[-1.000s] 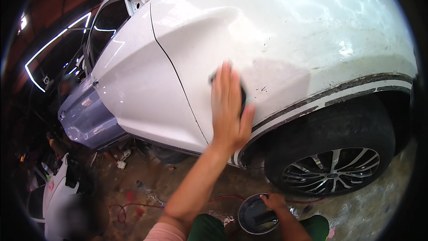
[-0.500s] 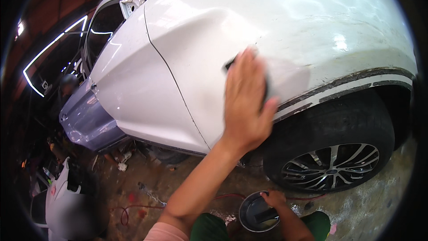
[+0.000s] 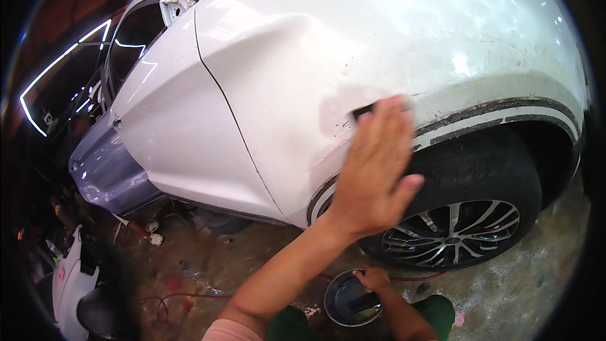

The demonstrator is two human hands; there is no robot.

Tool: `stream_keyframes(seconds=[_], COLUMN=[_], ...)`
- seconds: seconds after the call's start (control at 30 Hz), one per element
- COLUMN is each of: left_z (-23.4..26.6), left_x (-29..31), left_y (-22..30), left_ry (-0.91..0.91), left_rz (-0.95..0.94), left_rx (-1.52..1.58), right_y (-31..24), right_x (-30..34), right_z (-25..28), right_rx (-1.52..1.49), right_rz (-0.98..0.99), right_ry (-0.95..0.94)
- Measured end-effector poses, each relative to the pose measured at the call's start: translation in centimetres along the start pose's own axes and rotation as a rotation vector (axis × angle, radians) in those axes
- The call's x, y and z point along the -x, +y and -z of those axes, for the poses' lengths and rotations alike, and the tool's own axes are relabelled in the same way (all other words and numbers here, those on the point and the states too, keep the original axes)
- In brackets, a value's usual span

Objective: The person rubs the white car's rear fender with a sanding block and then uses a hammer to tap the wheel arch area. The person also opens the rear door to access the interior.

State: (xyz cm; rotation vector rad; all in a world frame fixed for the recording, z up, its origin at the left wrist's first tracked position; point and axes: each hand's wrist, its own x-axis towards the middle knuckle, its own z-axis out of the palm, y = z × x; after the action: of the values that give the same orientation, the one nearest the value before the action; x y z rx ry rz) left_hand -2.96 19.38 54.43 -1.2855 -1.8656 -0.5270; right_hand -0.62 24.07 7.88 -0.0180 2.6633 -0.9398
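Note:
My left hand (image 3: pixel 374 180) lies flat, fingers stretched out together, over the white rear side panel (image 3: pixel 284 107) of a car just above the wheel arch. Under its fingers it presses a black piece of sandpaper (image 3: pixel 362 112); only a dark corner shows, the rest is covered. Around it the paint has a dull wet patch. Low down, my right hand (image 3: pixel 375 277) grips the rim of a round bucket (image 3: pixel 327 300) between my knees. A dark block-like thing (image 3: pixel 365 302) rests inside the bucket.
The car's wheel (image 3: pixel 451 240) with dark tyre stands just right of the bucket. A red hose (image 3: pixel 208 295) runs over the wet, stained floor. Left are a loose purple-grey panel (image 3: pixel 113 164), a white body part (image 3: pixel 68 278) and a lit frame (image 3: pixel 63 69).
My left hand has slid with the sandpaper down and right across the panel, nearer the wheel arch. The whole view has shifted slightly; my right hand stays on the bucket rim.

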Motion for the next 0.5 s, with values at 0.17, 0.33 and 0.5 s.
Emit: stream_keyframes(seconds=[0.17, 0.33, 0.5], left_z=[1.6, 1.4, -2.2], left_x=[0.5, 4.2, -4.6], left_y=[-0.6, -1.5, 3.0], left_ry=[-0.09, 0.03, 0.025], left_rz=[-0.007, 0.068, -0.092], left_rx=[-0.041, 0.017, -0.029], right_y=[0.6, 1.9, -0.2], right_x=[0.1, 0.0, 0.4], right_z=[0.0, -1.1, -0.5], right_rx=[-0.006, -0.021, 0.006], right_rz=[0.004, 0.025, 0.004], right_ry=[0.036, 0.065, -0.034])
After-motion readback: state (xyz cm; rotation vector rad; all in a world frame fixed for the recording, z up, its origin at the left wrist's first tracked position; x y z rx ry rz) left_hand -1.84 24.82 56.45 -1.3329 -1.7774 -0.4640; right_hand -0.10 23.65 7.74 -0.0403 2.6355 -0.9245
